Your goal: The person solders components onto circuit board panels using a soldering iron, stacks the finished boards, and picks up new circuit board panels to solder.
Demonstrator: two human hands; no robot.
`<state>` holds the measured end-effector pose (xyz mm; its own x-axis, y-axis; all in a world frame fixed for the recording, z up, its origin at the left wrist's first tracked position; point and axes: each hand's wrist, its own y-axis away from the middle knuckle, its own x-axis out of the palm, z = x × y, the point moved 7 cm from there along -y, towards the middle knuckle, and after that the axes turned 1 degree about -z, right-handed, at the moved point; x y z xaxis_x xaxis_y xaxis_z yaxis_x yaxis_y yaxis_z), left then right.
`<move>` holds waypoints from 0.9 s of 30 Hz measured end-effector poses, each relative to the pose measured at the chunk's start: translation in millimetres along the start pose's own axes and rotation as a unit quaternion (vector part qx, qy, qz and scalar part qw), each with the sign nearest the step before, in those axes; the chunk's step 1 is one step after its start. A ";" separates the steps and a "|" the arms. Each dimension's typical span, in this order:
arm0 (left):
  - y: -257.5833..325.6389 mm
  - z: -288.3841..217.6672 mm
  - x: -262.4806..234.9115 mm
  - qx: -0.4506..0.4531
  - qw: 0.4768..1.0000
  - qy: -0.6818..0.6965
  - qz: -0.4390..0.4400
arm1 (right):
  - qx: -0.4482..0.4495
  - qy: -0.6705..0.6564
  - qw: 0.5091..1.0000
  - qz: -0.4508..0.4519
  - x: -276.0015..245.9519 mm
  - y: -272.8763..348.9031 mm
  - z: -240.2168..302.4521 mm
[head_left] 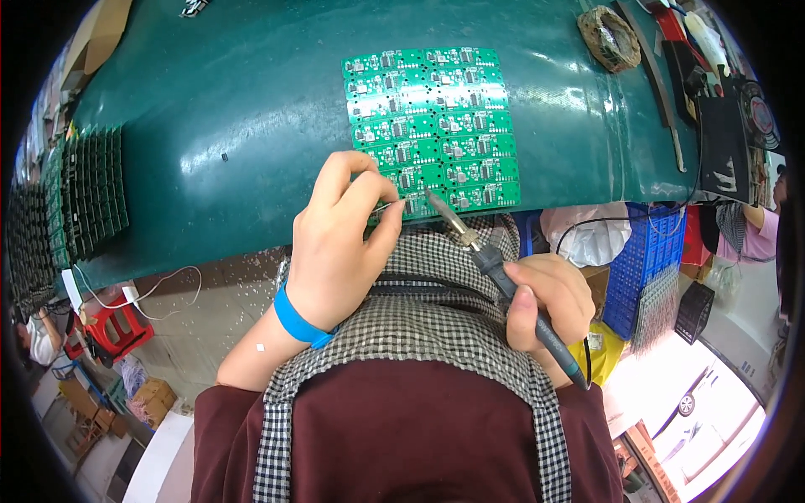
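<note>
Green mat [251, 126] carries the panel [432, 126], its near row just beyond our fingertips. Left hand [340, 243] pinches solder wire [387, 205]; right hand [545, 298] fist-grips the iron [495, 268], tip just right of the wire end. Risks: tip sliding bridges adjacent pads; our left fingertips sit near the hot tip.

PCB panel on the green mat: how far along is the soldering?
Done: cannot tell, the joints are too small to judge. In hand: the right hand holds the soldering iron with its tip at the bottom row of the PCB panel, and the left hand feeds solder wire there. Left: stacked boards wait at the left.
</note>
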<state>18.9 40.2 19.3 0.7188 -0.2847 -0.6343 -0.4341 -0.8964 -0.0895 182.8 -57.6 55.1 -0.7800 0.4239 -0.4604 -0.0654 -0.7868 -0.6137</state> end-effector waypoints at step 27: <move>7.8 -6.2 10.9 0.086 0.996 -0.028 -0.002 | 0.026 0.018 0.998 0.052 3.4 6.2 6.0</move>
<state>26.7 28.0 16.4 0.6908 -0.2580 -0.6755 -0.5220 -0.8243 -0.2191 176.0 -63.7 53.6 -0.7612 0.3536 -0.5437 -0.0179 -0.8494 -0.5275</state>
